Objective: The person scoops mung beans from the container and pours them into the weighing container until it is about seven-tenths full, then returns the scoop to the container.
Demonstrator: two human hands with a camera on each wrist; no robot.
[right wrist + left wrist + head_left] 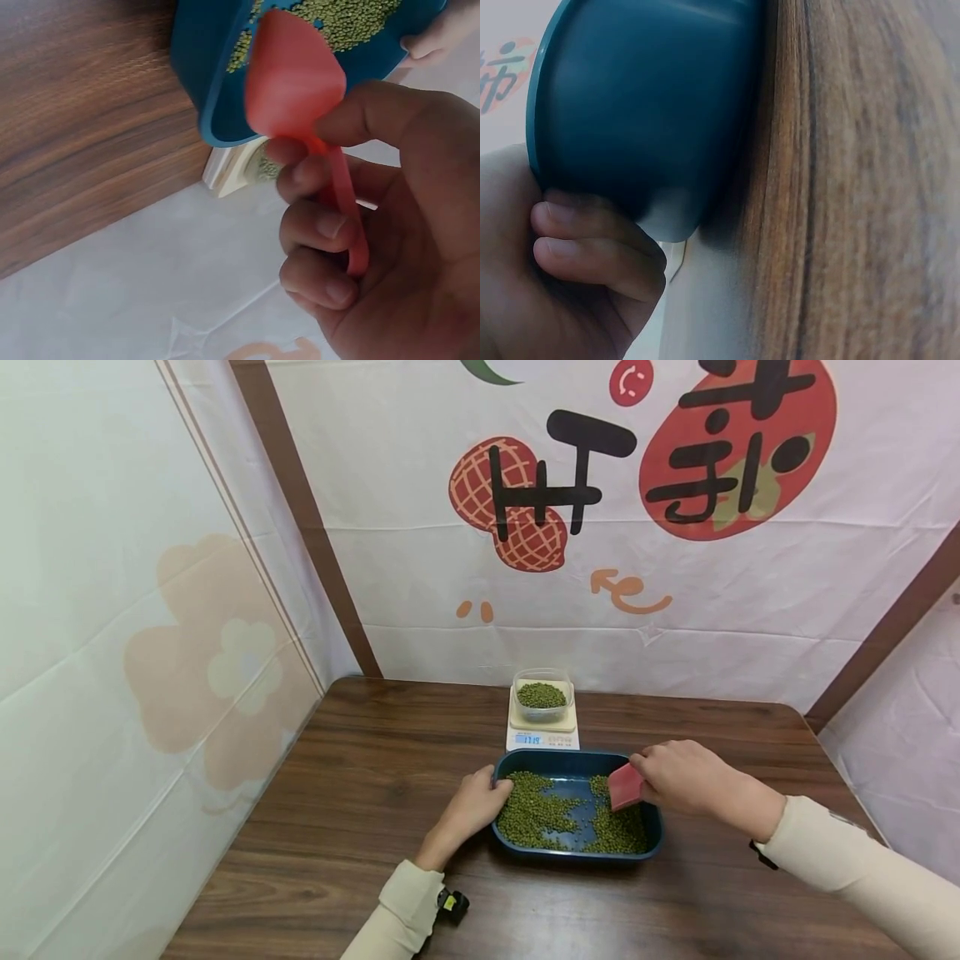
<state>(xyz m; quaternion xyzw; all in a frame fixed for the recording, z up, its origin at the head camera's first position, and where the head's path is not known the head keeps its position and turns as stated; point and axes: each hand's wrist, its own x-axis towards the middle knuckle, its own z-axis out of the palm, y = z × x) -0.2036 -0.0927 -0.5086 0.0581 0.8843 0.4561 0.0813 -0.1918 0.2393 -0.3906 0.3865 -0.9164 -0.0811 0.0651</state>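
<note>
A dark blue tray holds green mung beans, heaped at its left and right with bare floor between. My left hand grips the tray's left rim; the left wrist view shows its fingers curled against the tray's outer wall. In my right hand is a pink scoop, over the tray's right part. The right wrist view shows the fingers wrapped round the scoop's handle, thumb near the base of its bowl. Whether beans lie inside the scoop is hidden.
Behind the tray stands a kitchen scale with a lit display. A clear plastic container with mung beans sits on it. Everything rests on a brown wooden table, with a printed cloth hanging behind.
</note>
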